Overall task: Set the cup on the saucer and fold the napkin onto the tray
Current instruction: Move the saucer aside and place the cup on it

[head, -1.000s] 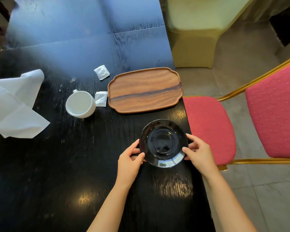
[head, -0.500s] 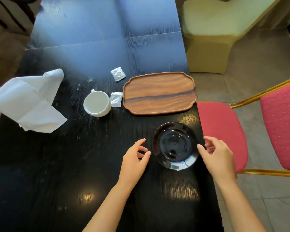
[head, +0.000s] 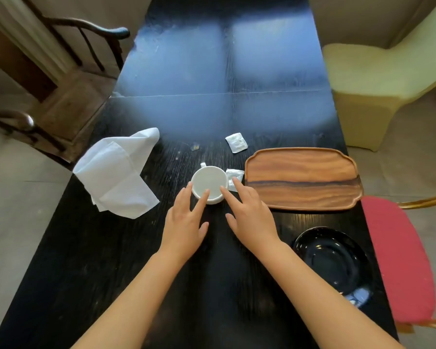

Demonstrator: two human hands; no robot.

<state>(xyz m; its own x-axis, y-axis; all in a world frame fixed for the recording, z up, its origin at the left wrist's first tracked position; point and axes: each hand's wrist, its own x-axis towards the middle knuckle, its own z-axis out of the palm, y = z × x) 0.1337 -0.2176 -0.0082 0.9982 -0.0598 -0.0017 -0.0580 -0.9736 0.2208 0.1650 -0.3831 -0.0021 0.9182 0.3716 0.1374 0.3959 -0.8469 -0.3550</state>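
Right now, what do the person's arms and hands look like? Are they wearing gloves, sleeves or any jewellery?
Both are bare. The left hand and right hand wear no gloves, and no rings show on the fingers. Both forearms are uncovered to the bottom edge of the picture: no sleeves, watch or bracelet in view. The nails look short and unpainted.

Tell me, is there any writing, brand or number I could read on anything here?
None can be read.
Far foil packet: faint print, too blurred.
Foil packet beside the white cup: faint print, too small.
Napkin, wooden tray, black saucer: no markings visible.
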